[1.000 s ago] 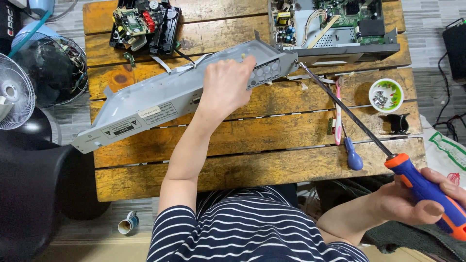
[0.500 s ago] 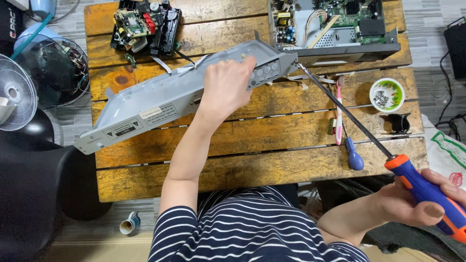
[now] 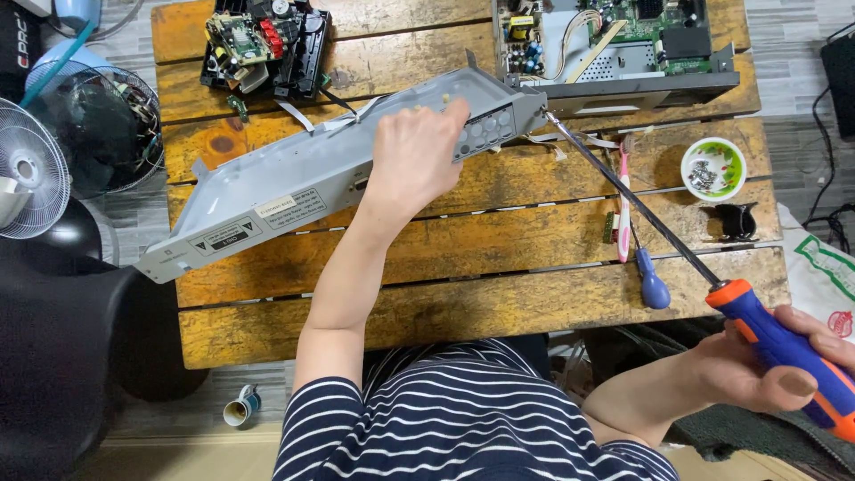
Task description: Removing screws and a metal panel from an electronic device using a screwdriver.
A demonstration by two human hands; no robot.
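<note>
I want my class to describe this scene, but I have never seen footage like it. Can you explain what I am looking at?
The one picture comes from a camera worn on a person's head, looking down at their own hands over a wooden table. The left hand grips a long grey metal cover, tilted up off the table. The right hand holds a long screwdriver whose tip meets the cover's end. On the table lie an opened device with circuit boards, a bundle of removed parts, a small bowl of screws and a smaller screwdriver.

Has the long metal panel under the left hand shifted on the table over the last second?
No. The metal panel keeps its slant across the wooden table, its right end by the screwdriver tip, left hand on it.
</note>
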